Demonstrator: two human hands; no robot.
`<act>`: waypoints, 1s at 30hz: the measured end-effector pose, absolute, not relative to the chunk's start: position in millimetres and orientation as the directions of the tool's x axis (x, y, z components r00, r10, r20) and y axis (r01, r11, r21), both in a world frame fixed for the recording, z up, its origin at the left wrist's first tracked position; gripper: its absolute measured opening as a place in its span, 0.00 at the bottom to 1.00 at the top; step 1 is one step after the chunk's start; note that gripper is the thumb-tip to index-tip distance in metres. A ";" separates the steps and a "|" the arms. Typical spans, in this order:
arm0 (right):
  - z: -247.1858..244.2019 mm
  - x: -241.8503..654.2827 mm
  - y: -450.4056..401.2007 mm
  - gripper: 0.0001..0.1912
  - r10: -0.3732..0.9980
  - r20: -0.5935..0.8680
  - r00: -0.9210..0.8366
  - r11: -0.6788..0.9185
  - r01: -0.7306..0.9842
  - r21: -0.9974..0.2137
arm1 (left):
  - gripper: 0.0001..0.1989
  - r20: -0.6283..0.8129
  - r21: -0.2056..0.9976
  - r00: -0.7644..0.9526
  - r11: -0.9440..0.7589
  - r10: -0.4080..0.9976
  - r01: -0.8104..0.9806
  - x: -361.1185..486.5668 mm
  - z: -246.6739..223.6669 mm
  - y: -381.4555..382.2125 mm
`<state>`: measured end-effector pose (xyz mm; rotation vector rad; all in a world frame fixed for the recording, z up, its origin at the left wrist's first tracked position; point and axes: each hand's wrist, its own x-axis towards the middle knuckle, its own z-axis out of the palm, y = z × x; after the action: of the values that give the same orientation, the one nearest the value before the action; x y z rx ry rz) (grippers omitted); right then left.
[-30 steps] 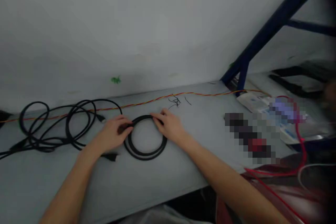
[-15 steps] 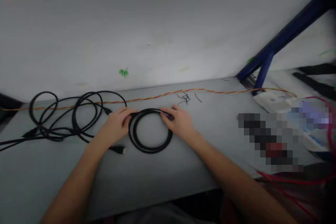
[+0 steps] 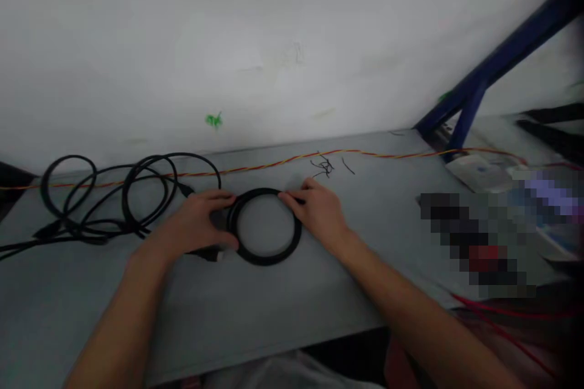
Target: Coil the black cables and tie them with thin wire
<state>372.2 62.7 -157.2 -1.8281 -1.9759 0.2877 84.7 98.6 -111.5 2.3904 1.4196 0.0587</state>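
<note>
A black cable (image 3: pixel 265 259) lies on the grey table in a round, tight coil. At its left side is my left hand (image 3: pixel 194 219), with thumb and fingers spread apart and their tips touching the coil's edge. My right hand (image 3: pixel 322 209) pinches the upper right of the coil between thumb and fingers. A black cable plug (image 3: pixel 207 253) with a pale tip shows partly under my left hand. Left of that hand, looser loops of black cable (image 3: pixel 128 206) overlap one another, with another dark connector (image 3: pixel 48 230) at their far left.
A twisted red and yellow wire (image 3: pixel 274 164) runs along the back by the white wall (image 3: pixel 274 42). Short dark ties (image 3: pixel 325 165) lie behind my right hand. At right stand a blue metal brace (image 3: pixel 469 103), blurred-out items (image 3: pixel 479 243) and red cables (image 3: pixel 502 310).
The coil has become tighter, its strands now lying together. My left hand has opened, its thumb moving down along the coil's left side. My right hand still pinches the upper right.
</note>
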 end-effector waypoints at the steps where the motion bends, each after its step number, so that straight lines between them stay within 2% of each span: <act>1: -155.2 370.5 61.7 0.20 0.986 0.163 -0.032 0.097 0.908 -0.407 | 0.46 -0.171 0.306 0.485 -0.422 0.858 0.853 86.4 -109.0 97.7; 6: -148.5 363.8 58.8 0.27 0.988 0.152 0.041 0.000 0.965 -0.263 | 0.40 -0.226 0.227 0.452 -0.404 0.863 0.886 99.6 -99.0 92.7; 9: -150.8 364.9 59.8 0.29 0.986 0.163 0.046 -0.006 0.971 -0.239 | 0.35 -0.247 0.193 0.414 -0.374 0.876 0.907 104.7 -96.2 89.1; 12: -156.7 368.5 61.6 0.27 0.980 0.198 0.028 0.032 0.956 -0.291 | 0.35 -0.261 0.195 0.405 -0.363 0.876 0.911 102.9 -96.0 84.0; 16: -164.2 371.4 62.7 0.16 0.960 0.265 -0.090 0.193 0.900 -0.392 | 0.44 -0.291 0.244 0.450 -0.389 0.844 0.888 95.5 -98.5 78.3; 20: -166.0 375.0 62.7 0.13 0.941 0.267 -0.207 0.305 0.860 -0.410 | 0.38 -0.282 0.225 0.475 -0.424 0.833 0.877 98.7 -100.8 77.8; 23: -164.8 383.1 64.4 0.11 0.940 0.270 -0.211 0.315 0.842 -0.438 | 0.35 -0.252 0.224 0.497 -0.450 0.830 0.865 107.2 -102.9 78.8; 30: -158.1 401.5 71.5 0.08 0.956 0.235 -0.175 0.272 0.827 -0.492 | 0.38 -0.108 0.276 0.589 -0.545 0.801 0.792 113.4 -107.7 78.1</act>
<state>401.5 71.5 -158.1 -1.6023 -2.0532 0.3438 113.4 78.1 -107.7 2.5259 1.3029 0.0436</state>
